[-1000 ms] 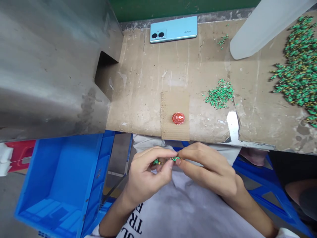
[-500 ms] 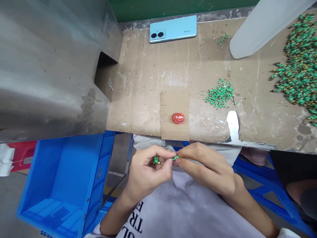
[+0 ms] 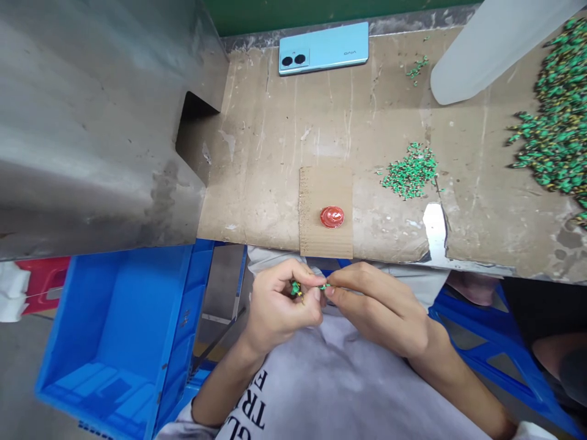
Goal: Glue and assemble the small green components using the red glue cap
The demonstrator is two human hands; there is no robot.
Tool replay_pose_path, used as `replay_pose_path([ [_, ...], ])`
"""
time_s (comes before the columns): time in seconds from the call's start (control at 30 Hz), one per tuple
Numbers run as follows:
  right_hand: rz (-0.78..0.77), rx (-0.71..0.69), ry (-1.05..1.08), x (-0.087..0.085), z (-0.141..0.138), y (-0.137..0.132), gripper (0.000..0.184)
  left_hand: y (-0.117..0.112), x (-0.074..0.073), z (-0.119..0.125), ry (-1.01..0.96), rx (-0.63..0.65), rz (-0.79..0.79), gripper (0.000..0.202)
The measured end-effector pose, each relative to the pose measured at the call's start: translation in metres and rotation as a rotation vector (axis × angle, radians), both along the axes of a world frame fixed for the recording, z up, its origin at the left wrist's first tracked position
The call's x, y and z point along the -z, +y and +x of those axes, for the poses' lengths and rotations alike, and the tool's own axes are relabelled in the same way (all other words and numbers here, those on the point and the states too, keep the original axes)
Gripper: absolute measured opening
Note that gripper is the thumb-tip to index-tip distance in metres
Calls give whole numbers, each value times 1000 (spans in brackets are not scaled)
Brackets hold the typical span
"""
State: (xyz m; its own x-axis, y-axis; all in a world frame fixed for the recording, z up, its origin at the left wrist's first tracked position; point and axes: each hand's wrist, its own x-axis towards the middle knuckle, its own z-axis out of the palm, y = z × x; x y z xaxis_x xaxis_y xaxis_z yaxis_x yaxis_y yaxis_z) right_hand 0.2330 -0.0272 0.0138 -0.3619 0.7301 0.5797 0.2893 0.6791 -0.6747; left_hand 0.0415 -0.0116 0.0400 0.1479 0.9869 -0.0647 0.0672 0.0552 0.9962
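My left hand (image 3: 282, 308) is closed, with a few small green-and-yellow parts (image 3: 296, 288) in the curl of its fingers. Its thumb and forefinger meet the fingertips of my right hand (image 3: 383, 308), which is closed in a pinch. Between both sets of fingertips sits a tiny green part (image 3: 323, 286), mostly covered; its exact kind is too small to make out. Both hands are over my lap, just off the table's front edge. Beyond them a small red, glossy oval dish (image 3: 332, 217) rests on a cardboard strip (image 3: 325, 243).
A small heap of green bits (image 3: 410, 172) lies right of the strip. Farther right spreads a large pile of green, yellow and dark parts (image 3: 562, 116). A whitish cylinder (image 3: 486, 55), a light-blue phone (image 3: 325, 49), a metal housing (image 3: 101, 122) and a blue crate (image 3: 132, 305) surround the workspace.
Both hands have shifted very slightly, still meeting at the fingertips. The green part between them shows less than before. The camera view has moved a little.
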Motion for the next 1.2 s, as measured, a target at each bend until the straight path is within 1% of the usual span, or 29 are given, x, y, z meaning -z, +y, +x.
replay_pose_path([
  [0.1,-8,26,23,1,4,-1,21,-5,1,1,-24,-10,26,11],
  [0.17,-16,32,38,1,6,0,21,-7,-2,2,-18,-1,46,15],
  [0.27,-6,30,48,2,6,1,19,-8,-8,2,51,9,121,23],
  [0.37,20,61,28,2,3,3,18,-7,-12,1,113,-1,173,18],
  [0.47,31,89,15,2,0,5,18,-7,-12,0,125,-2,156,16],
  [0.7,33,93,-27,3,0,4,19,-6,-6,0,38,17,87,16],
  [0.93,31,47,-7,4,-2,4,15,-9,-1,-1,59,21,51,12],
  [1.1,47,4,-4,3,-2,6,20,-9,3,0,51,17,22,10],
  [1.2,60,3,-6,3,-1,5,18,-10,4,0,28,17,3,9],
])
